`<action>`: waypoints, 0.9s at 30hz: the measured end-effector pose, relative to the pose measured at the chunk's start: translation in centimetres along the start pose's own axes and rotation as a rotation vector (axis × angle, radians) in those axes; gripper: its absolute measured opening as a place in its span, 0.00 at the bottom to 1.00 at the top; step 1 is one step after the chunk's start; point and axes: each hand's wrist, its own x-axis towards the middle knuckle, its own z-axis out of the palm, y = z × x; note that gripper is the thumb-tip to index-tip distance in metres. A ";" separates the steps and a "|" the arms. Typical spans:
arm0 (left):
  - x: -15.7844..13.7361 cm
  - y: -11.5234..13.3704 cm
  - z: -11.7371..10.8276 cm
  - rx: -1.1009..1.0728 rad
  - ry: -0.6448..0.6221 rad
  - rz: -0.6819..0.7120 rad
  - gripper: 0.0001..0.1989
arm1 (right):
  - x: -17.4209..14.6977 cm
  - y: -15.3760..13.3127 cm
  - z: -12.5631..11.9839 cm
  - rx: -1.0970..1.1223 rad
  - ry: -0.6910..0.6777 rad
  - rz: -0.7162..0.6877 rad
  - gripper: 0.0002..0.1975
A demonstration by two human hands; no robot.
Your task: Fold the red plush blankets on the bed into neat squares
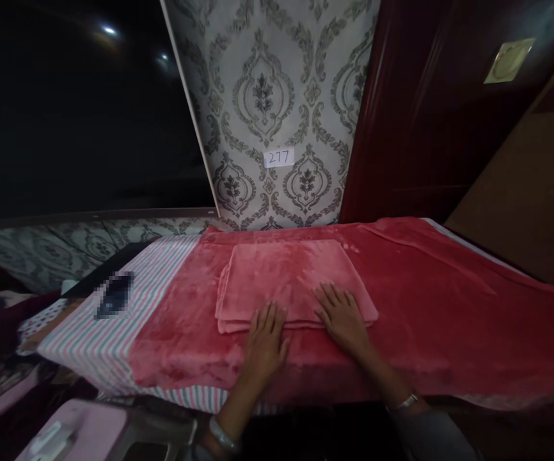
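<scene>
A pink cloth (286, 275), folded into a flat rectangle of several layers, lies in the middle of a red plush blanket (430, 301). My left hand (266, 336) rests on its front edge, fingers stretched forward over the fold and the thumb out to the side. Farther right, my right hand (341, 317) lies flat on the cloth near its front right corner, with the fingers spread. Neither hand grips anything. Whether the folded piece is a towel or a small blanket, I cannot tell.
Under the red blanket, a striped sheet (147, 282) shows at the left, with a blurred dark object (115, 296) on it. Behind are a large black screen (75, 115), patterned wallpaper with a paper label (279, 157), and a dark red panel (416, 109). A pink surface (87, 426) stands at lower left.
</scene>
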 end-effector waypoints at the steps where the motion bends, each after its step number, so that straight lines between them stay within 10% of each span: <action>1: -0.5 -0.5 -0.2 0.009 0.006 -0.011 0.30 | -0.7 0.5 0.2 -0.011 0.013 0.006 0.25; 12: -1.0 -8.2 -1.3 -0.036 0.175 -0.306 0.26 | -3.4 6.6 2.6 0.086 0.237 -0.022 0.27; 27: -2.5 -10.6 -0.5 -0.481 0.258 -0.449 0.32 | -4.8 8.7 3.8 0.392 0.308 -0.034 0.25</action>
